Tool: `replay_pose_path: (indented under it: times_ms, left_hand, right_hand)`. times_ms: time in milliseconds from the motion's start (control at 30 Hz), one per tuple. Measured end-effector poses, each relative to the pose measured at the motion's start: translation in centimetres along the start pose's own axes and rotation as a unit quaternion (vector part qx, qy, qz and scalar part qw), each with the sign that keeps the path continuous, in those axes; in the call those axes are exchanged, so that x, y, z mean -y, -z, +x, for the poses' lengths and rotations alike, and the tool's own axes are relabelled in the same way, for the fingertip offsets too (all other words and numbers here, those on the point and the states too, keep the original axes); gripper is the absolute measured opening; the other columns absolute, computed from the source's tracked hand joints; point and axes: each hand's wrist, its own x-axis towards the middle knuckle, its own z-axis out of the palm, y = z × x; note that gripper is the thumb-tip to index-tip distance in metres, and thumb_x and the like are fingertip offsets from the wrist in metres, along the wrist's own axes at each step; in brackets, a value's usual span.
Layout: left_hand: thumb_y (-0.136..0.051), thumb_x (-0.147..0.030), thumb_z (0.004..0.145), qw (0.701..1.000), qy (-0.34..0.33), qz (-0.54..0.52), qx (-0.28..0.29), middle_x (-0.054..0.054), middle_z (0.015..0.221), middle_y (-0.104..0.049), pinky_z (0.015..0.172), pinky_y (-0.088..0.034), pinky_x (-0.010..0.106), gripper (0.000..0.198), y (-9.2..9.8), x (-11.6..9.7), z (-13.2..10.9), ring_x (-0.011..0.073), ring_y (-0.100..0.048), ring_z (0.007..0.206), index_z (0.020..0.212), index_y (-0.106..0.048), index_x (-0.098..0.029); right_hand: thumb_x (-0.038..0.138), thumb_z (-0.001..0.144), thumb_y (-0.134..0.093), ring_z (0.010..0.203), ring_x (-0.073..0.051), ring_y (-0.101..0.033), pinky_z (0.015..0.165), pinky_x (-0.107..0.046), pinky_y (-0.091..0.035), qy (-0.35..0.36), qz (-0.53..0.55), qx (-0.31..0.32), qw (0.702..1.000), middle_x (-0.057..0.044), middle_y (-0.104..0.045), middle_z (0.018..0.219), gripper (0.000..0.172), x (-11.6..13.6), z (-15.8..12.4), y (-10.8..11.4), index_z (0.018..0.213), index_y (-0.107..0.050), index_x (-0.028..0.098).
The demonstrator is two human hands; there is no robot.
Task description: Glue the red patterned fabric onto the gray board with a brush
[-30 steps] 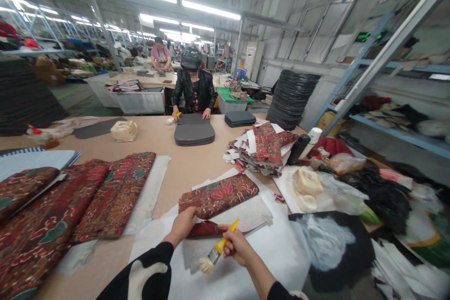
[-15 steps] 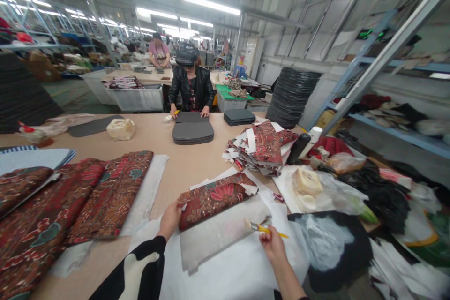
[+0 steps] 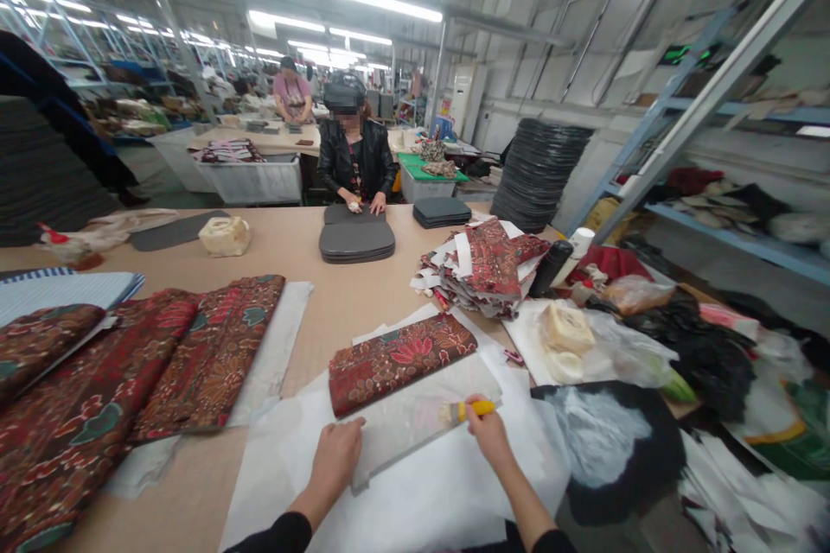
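1. My right hand [image 3: 489, 434] is closed round the yellow handle of a brush [image 3: 481, 407], its bristles at the pale sheet [image 3: 405, 430]. My left hand [image 3: 337, 454] is at the sheet's left end, well apart from the right; I cannot tell whether its fingers pinch the edge or only press it.
2. The sheet lies in front of me on white paper [image 3: 454, 497], with folded patterned fabric [image 3: 403, 361] along its far side.
3. The brush should be light and stiff in the handle, soft at the tip; the handle, clear of the bristles, is the place to grip.
4. I judge the sheet thin, light and apt to slide or crease, best steadied flat at an end. The fabric looks soft and pliable, easiest taken by its folded edge.
5. The counter [image 3: 311, 341] is smooth and tan. More patterned fabric [image 3: 211, 354] lies to my left, a heap of scraps [image 3: 483, 268] beyond to the right.
6. Across it, a co-worker in a black jacket [image 3: 376, 160] has hands at dark grey pads [image 3: 356, 242]. Strip lights [image 3: 382, 2] run above the long workroom.
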Motion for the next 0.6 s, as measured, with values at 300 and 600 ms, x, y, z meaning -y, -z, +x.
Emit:
replay_pose_path:
  times_ms: [300,600]
  left_hand:
    - [-0.025,-0.017,0.086,0.996,0.074,-0.049,-0.013,0.008,0.117,-0.063,0.092,-0.039,0.034,0.041,-1.9,0.3,-2.3,0.0174,-0.059,0.104,0.118,-0.051,-0.016]
    - [-0.028,-0.012,0.082,0.992,0.095,-0.081,-0.022,0.009,0.117,-0.063,0.093,-0.039,0.034,0.043,-1.6,0.1,-3.1,0.0177,-0.058,0.105,0.117,-0.052,-0.015]
  right_hand:
    - [0.031,0.077,-0.045,0.058,-0.013,-0.056,0.057,-0.021,-0.04,0.146,0.007,0.127,0.981,0.003,-0.06,0.065,0.016,5.1,-5.4,-6.7,0.086,-0.057,0.023]
    - [0.028,0.079,-0.043,0.058,-0.014,-0.054,0.055,-0.022,-0.034,0.1,-0.208,0.067,0.971,0.002,-0.058,0.059,0.015,5.4,-4.0,-4.9,0.077,-0.058,0.023]
